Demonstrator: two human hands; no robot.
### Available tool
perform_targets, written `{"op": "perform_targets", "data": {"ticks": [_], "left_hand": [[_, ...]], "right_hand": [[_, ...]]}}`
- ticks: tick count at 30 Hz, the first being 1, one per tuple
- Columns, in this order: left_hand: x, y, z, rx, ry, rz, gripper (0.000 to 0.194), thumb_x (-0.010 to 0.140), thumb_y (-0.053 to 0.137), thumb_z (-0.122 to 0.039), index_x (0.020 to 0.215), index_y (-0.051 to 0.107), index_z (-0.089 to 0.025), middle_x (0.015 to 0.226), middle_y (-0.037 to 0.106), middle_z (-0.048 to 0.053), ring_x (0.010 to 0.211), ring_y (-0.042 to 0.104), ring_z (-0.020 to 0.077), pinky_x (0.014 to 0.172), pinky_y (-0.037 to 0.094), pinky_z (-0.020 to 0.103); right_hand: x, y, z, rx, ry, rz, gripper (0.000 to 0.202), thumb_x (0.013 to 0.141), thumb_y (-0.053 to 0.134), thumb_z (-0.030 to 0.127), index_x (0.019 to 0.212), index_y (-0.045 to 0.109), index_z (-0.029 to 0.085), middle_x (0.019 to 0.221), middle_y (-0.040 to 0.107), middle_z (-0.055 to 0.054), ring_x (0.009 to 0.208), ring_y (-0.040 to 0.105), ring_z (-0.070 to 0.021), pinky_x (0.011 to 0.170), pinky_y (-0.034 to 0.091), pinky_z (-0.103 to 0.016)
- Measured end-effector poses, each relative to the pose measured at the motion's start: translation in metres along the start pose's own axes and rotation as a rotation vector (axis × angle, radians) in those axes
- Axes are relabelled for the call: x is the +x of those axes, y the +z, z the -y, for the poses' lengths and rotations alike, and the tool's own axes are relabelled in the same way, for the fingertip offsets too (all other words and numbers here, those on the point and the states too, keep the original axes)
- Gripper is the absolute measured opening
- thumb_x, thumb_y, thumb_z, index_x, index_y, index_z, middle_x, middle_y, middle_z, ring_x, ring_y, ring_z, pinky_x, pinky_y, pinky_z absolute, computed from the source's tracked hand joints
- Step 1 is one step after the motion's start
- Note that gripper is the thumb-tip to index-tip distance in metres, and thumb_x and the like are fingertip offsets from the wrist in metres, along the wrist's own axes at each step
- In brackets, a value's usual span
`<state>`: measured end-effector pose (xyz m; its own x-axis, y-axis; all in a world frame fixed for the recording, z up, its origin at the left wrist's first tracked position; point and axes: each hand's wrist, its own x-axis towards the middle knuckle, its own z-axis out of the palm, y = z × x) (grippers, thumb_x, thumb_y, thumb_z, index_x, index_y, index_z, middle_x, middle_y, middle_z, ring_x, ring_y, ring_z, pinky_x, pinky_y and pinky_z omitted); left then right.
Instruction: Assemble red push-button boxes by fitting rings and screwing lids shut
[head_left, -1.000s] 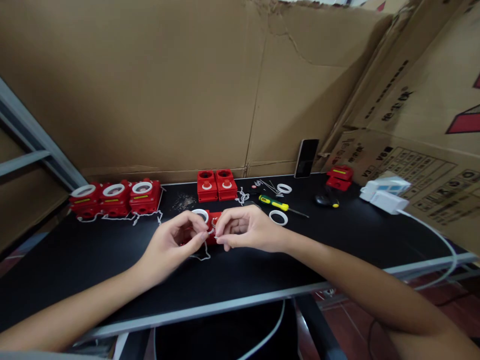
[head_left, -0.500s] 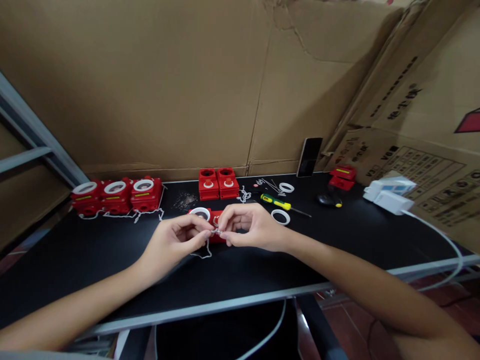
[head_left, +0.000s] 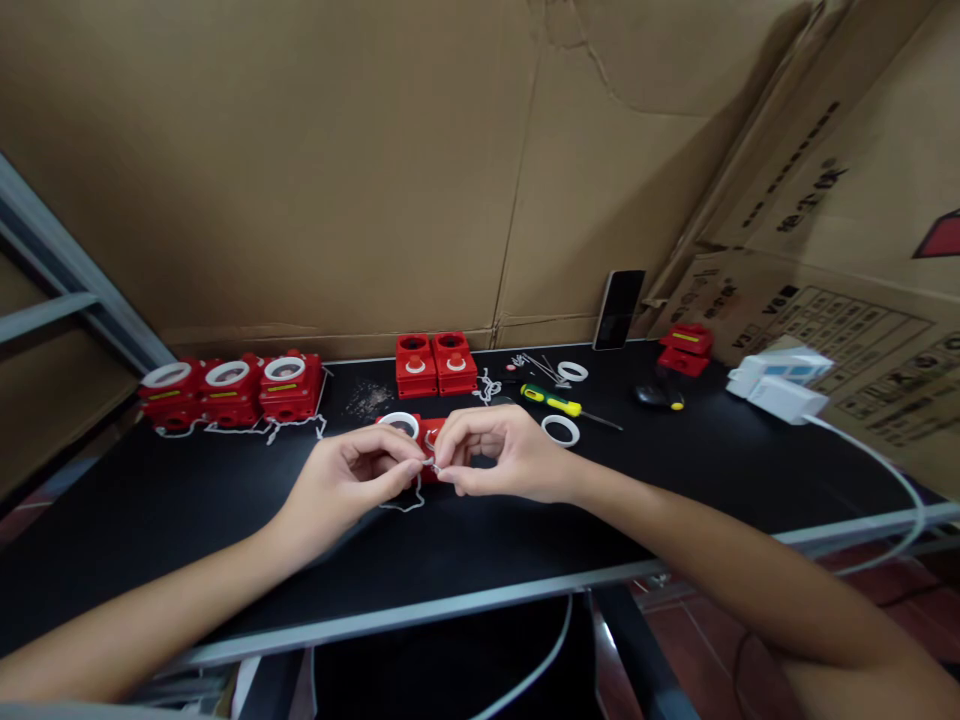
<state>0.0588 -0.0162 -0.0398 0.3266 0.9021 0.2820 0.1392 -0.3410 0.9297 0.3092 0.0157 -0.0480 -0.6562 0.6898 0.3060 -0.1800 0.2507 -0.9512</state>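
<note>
My left hand (head_left: 367,475) and my right hand (head_left: 499,455) meet over the black tabletop, both with thumb and forefinger pinched on a thin white string (head_left: 409,507). A loop of that string hangs down below the left fingertips. Right behind the fingers sits a red box (head_left: 433,432), largely hidden by both hands. At its left end a white ring (head_left: 400,424) shows on top. Two red boxes (head_left: 436,378) with round openings stand farther back, white string (head_left: 489,387) lying beside them.
Three red boxes with white rings (head_left: 227,376) and string stand at left. Right of my hands lie a yellow-green screwdriver (head_left: 551,400), loose white rings (head_left: 561,431) and thin metal pieces (head_left: 546,370). A phone (head_left: 619,310) leans on the cardboard; a white charger (head_left: 780,388) sits far right.
Both hands stay almost in place, still pinching the string. The fingertips have shifted very slightly, and the whole view has moved a little.
</note>
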Motion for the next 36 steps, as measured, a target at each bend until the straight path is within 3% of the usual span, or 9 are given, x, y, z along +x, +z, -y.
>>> {"op": "perform_targets", "data": {"ticks": [9,23,36], "left_hand": [[-0.0009,0.0018,-0.0024,0.006,-0.017,0.024,0.017,0.089,0.094,-0.036,0.083,0.089,-0.021,0.087,0.085,0.007,0.080,0.077,0.0206,0.076,0.064,0.027],[-0.0022,0.0036,-0.0035,-0.007,0.002,0.029,0.011,0.091,0.089,-0.029,0.084,0.090,-0.020,0.087,0.085,0.005,0.079,0.076,0.0174,0.076,0.062,0.023],[-0.0020,0.0035,-0.0044,0.009,0.019,0.032,0.010,0.092,0.089,-0.029,0.084,0.090,-0.022,0.088,0.086,0.005,0.083,0.077,0.0181,0.079,0.062,0.023]], "right_hand": [[0.0004,-0.0009,-0.0031,-0.060,-0.024,0.018,0.030,0.093,0.098,0.042,0.097,0.083,0.017,0.088,0.079,-0.004,0.078,0.076,-0.0163,0.068,0.062,-0.029],[0.0022,-0.0019,-0.0035,-0.091,-0.080,0.034,0.019,0.092,0.096,0.028,0.095,0.082,0.015,0.089,0.078,-0.003,0.072,0.070,-0.0122,0.069,0.055,-0.027],[0.0020,-0.0027,-0.0037,-0.159,-0.115,0.036,0.013,0.094,0.092,0.026,0.094,0.084,0.017,0.091,0.079,-0.004,0.075,0.069,-0.0135,0.069,0.056,-0.028]]}}
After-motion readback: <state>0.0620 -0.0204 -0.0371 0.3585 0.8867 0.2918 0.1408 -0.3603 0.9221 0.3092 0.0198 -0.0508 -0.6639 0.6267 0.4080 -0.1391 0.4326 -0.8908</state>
